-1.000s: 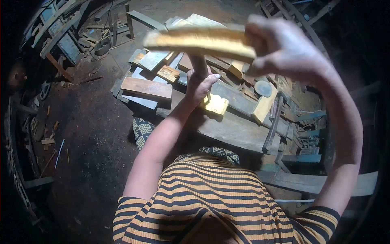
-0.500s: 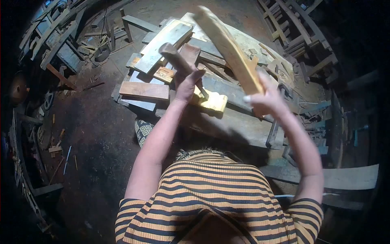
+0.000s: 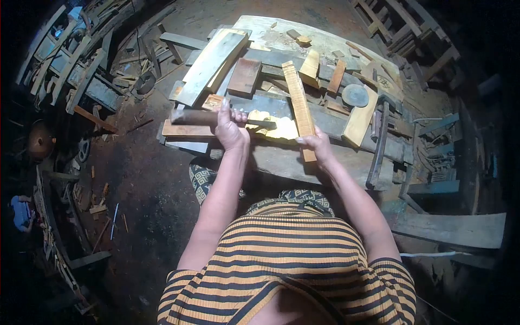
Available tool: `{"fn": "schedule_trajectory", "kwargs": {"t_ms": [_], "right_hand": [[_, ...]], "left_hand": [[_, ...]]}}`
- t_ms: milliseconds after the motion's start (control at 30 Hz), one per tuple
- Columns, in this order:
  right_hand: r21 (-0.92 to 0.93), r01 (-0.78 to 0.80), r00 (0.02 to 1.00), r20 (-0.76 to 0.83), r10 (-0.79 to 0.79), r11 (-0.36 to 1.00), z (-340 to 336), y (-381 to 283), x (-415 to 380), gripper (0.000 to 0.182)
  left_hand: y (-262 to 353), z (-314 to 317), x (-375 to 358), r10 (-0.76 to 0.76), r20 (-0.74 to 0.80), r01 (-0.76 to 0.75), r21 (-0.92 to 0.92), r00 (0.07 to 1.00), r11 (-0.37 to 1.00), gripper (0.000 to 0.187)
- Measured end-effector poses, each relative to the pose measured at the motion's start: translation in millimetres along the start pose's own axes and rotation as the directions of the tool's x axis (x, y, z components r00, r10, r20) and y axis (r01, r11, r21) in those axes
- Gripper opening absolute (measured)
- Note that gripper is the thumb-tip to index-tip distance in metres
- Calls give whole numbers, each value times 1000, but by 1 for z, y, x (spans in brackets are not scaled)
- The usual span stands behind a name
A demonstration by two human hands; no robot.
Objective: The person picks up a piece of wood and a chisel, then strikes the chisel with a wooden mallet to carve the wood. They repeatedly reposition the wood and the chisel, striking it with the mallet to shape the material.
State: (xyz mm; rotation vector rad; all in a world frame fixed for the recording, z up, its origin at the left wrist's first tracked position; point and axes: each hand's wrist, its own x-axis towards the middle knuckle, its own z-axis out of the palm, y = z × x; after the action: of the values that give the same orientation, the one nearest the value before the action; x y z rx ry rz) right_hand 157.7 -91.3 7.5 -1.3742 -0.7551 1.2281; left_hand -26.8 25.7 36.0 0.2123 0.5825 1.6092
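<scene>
My left hand [image 3: 232,132] is closed around a chisel [image 3: 195,117] with a thick wooden handle. The chisel lies nearly level, handle to the left, and its dark blade overlaps a yellow piece of carved wood [image 3: 285,129] with a wavy, cut surface. In my right hand [image 3: 319,146], a long flat wooden mallet [image 3: 297,95] is gripped near its lower end. It slants up and away, its far end over the bench, just right of the carved piece.
The workbench [image 3: 271,161] carries a pale plank [image 3: 211,67], a reddish block [image 3: 245,76], a round grey disc [image 3: 355,95] and a long metal clamp [image 3: 381,143]. Timber racks [image 3: 401,32] stand at the right. Another person [image 3: 21,214] is at the far left.
The mallet has come down from its raised swing toward the bench. The chisel has tipped from steep to nearly level, its handle now pointing left. My view has shifted slightly.
</scene>
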Motion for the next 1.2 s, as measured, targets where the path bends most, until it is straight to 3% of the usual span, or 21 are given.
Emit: {"fn": "schedule_trajectory", "kwargs": {"t_ms": [33, 100, 167, 233, 267, 367, 500, 600, 733, 933, 1000, 1033, 1100, 1133, 1167, 1200], "right_hand": [[-7, 50, 999, -9, -50, 999, 2, 1, 0, 54], [-20, 37, 999, -4, -37, 999, 4, -5, -4, 56], [-40, 30, 1000, 2, -30, 999, 2, -3, -3, 58], [7, 16, 1000, 10, -16, 1000, 0, -5, -6, 57], [45, -1, 1000, 21, 0, 999, -1, -6, -9, 56], [39, 33, 999, 38, -35, 999, -4, -3, -13, 56], [37, 16, 998, 60, -18, 999, -2, -5, -14, 62], [58, 16, 999, 45, -18, 998, -3, -3, -15, 62], [82, 65, 996, 50, -69, 995, -5, 4, -14, 60], [97, 89, 994, 54, -94, 991, -4, 5, -15, 66], [118, 97, 993, 61, -105, 988, -4, 6, -16, 66], [105, 73, 995, 66, -81, 992, -4, 4, -16, 65], [78, 57, 995, 81, -63, 995, -9, -3, -18, 64], [25, 150, 988, 44, -151, 988, -13, -7, -19, 66], [-33, 238, 971, 18, -237, 971, -17, -12, -22, 68], [-114, 227, 973, -11, -230, 967, -23, -38, -36, 72]], "left_hand": [[1, -6, 4, 4, 5, -4, 7, 1000, 1000, 18], [5, -9, 7, -125, -136, 114, -83, 983, 990, 20], [8, -2, 7, -114, -148, 112, -27, 982, 993, 22], [17, 12, 5, -83, -89, 81, -30, 993, 996, 25], [24, 18, 8, -70, 47, 72, -42, 996, 997, 24], [29, 35, -3, 114, 218, -153, 176, 969, 972, 15], [16, 40, -32, 72, 429, -233, 336, 900, 913, 12], [3, 37, -48, 115, 502, -375, 455, 857, 808, 16], [-8, 34, -49, 132, 511, -371, 400, 850, 838, 17], [-12, 32, -47, 43, 523, -308, 431, 851, 848, 18], [-15, 28, -46, 112, 642, -530, 507, 758, 680, 19], [-17, 27, -47, 117, 641, -532, 505, 758, 679, 19], [-12, 47, -64, 165, 803, -798, 500, 572, 337, 20], [-15, 50, -69, 135, 765, -702, 487, 630, 519, 19], [-21, 43, -67, 77, 740, -632, 510, 668, 583, 23], [-30, 35, -63, 73, 759, -672, 522, 647, 526, 19]]}}
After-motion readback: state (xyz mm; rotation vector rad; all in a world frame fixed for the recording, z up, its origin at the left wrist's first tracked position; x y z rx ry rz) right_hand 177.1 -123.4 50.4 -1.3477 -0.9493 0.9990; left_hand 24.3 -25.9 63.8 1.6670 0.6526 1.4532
